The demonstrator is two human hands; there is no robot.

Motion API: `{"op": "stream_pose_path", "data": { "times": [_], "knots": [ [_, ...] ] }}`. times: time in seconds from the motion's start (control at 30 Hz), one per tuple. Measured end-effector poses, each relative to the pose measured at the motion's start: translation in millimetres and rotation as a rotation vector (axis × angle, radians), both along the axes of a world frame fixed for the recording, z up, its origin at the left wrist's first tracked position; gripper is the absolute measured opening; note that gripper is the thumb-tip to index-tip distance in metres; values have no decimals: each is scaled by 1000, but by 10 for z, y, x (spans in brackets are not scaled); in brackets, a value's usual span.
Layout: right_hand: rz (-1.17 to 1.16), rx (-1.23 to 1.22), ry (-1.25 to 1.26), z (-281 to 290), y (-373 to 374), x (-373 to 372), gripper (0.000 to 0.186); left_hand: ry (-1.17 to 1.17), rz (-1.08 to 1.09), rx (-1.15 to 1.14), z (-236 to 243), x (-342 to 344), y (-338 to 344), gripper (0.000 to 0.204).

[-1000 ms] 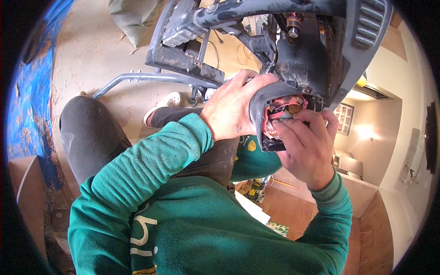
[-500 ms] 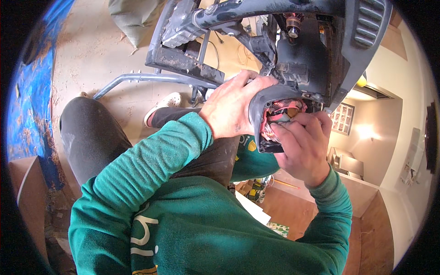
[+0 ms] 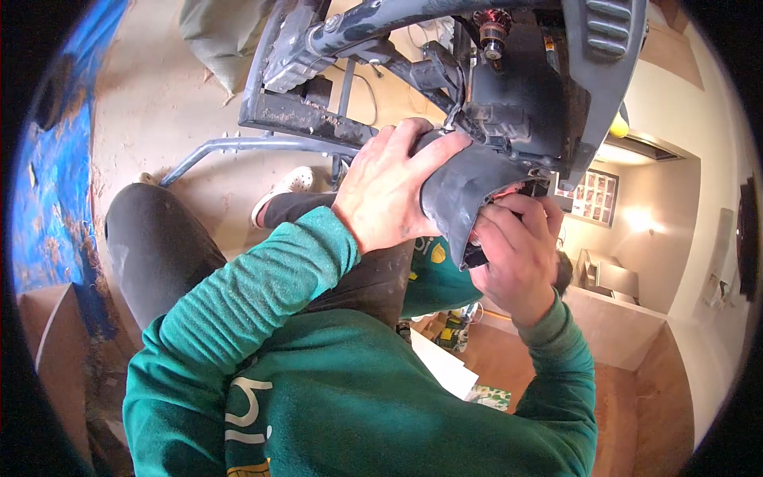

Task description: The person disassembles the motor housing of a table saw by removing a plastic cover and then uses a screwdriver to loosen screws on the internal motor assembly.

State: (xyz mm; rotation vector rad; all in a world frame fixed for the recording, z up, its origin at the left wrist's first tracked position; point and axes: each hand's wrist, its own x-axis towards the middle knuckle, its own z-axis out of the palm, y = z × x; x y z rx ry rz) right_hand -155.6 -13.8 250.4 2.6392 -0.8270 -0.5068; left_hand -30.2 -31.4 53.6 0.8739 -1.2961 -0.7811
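Observation:
A dark grey motor housing (image 3: 457, 187) is tilted at the lower end of a power saw's frame (image 3: 318, 119). My left hand (image 3: 389, 183) is closed around its outside, thumb along the top. At the housing's open mouth my right hand (image 3: 513, 258) has its fingers curled in against the stator (image 3: 509, 191). Only a sliver of its reddish windings shows; the fingertips are hidden. Farther up, an armature (image 3: 493, 36) with copper windings and a metal tip sticks out over the black body (image 3: 517, 99).
A bent metal tube leg (image 3: 246, 145) runs left from the frame. Blue sheeting (image 3: 52, 183) and debris lie at the far left, with a grey-green sack (image 3: 226, 40) at the top. White sheets (image 3: 441, 366) and a yellow-and-black tool (image 3: 453, 330) lie below. Green printed fabric (image 3: 429, 278) is behind my hands.
The housing has turned, so its outer side shows more and its mouth with the windings less. Both hands have stayed on it, shifting slightly left. The saw frame sits a little farther left in view.

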Motion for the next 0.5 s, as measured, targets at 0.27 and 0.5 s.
{"op": "stream_pose_path", "data": {
  "times": [0.27,0.5],
  "knots": [
    [33,15,-106,-136,4,-229,47,-61,-39,-65,-141,-31,-112,98],
    [27,12,-118,-87,47,-103,48,99,-71,-107,-150,-71,-129,97]
  ]
}}
